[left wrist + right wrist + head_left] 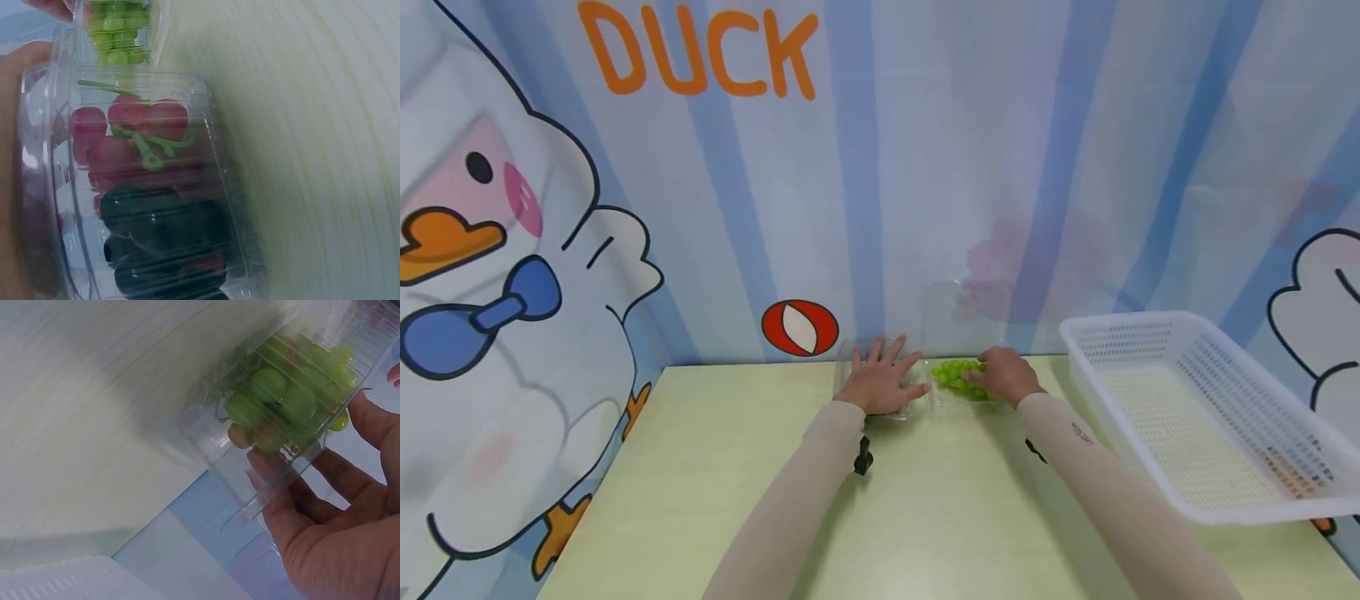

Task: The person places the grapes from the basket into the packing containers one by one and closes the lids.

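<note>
My left hand [880, 379] lies with fingers spread flat on a clear plastic box [197, 90] at the back of the table. Through its wall show red grapes [128, 112] on a green stem and dark grapes [150, 215]. Right beside it stands a second clear box [215, 447], its lid [958, 312] raised against the backdrop. Green grapes [953, 375] lie inside this one. From the right, my right hand [1009, 379] reaches into the box and holds the green grapes, thumb on one side and curled fingers on the other.
A white perforated plastic basket [1138, 467] sits on the right of the table. Directly behind the boxes hangs a blue-striped backdrop [910, 167] with duck drawings. The pale yellow tabletop [925, 517] runs in front of both arms.
</note>
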`<state>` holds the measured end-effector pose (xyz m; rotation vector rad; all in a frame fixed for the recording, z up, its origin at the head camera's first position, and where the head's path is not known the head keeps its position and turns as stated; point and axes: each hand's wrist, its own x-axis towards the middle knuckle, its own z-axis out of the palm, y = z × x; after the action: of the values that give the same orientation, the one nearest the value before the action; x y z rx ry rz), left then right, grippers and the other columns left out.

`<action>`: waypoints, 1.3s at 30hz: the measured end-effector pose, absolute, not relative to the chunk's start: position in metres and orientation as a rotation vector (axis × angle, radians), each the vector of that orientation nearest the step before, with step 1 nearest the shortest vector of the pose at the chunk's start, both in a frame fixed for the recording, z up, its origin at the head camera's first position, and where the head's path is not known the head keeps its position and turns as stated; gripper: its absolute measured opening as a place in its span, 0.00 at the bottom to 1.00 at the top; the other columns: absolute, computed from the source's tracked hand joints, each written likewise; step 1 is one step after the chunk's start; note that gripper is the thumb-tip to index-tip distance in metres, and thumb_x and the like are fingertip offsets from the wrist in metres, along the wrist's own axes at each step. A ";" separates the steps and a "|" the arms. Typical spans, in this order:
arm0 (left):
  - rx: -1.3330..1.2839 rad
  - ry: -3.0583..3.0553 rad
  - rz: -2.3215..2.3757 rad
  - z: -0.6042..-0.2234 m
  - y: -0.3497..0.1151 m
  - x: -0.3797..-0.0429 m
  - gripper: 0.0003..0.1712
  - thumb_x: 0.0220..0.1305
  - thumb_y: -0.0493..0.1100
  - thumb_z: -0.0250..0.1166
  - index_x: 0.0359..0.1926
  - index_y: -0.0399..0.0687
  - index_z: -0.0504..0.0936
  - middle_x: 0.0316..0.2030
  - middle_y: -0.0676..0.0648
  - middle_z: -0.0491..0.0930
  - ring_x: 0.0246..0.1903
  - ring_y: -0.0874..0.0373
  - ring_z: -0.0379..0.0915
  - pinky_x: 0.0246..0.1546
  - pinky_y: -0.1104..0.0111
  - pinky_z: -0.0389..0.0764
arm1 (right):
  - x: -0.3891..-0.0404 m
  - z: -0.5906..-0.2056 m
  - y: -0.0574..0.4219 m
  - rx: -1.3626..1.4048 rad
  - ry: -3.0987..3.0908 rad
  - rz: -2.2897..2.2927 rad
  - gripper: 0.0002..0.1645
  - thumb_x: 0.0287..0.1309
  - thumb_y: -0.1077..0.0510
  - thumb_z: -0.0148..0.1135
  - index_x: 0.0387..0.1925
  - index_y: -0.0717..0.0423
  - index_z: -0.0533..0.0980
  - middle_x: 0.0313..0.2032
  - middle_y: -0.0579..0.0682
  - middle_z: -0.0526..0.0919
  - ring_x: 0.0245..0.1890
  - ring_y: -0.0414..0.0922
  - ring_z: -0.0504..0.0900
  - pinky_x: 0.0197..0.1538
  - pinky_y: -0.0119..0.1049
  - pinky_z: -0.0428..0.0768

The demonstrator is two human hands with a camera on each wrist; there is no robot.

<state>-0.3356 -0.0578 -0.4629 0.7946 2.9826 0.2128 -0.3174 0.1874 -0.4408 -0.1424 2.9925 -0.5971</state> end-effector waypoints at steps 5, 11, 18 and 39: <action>0.792 2.968 0.207 -0.461 -0.057 -0.335 0.42 0.72 0.74 0.43 0.81 0.67 0.53 0.82 0.49 0.38 0.80 0.39 0.30 0.71 0.30 0.37 | -0.311 -0.438 0.193 -0.155 3.025 -0.636 0.30 0.70 0.45 0.63 0.61 0.66 0.78 0.59 0.64 0.81 0.54 0.60 0.83 0.51 0.55 0.83; 0.801 2.954 0.263 -0.455 -0.053 -0.336 0.43 0.72 0.73 0.47 0.81 0.65 0.53 0.82 0.47 0.39 0.80 0.38 0.30 0.70 0.29 0.36 | -0.300 -0.435 0.207 -0.127 3.112 -0.680 0.24 0.71 0.51 0.62 0.58 0.65 0.80 0.56 0.64 0.82 0.50 0.61 0.84 0.45 0.54 0.84; 0.741 2.996 0.325 -0.448 -0.047 -0.354 0.44 0.72 0.71 0.50 0.81 0.59 0.54 0.80 0.47 0.49 0.79 0.41 0.38 0.69 0.29 0.43 | -0.293 -0.437 0.220 -0.058 3.259 -0.721 0.19 0.69 0.63 0.59 0.57 0.66 0.80 0.53 0.68 0.82 0.47 0.63 0.83 0.43 0.56 0.84; 0.657 3.145 0.626 -0.446 -0.024 -0.384 0.22 0.74 0.43 0.62 0.63 0.37 0.79 0.59 0.39 0.81 0.60 0.41 0.76 0.62 0.50 0.75 | -0.274 -0.439 0.243 -0.071 2.930 -0.757 0.27 0.73 0.65 0.45 0.68 0.74 0.66 0.67 0.72 0.70 0.58 0.64 0.79 0.58 0.55 0.79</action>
<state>-0.3840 -0.0236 -0.4463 0.6574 3.1446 0.6260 -0.2739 0.2428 -0.4388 -0.0711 2.9304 -0.7575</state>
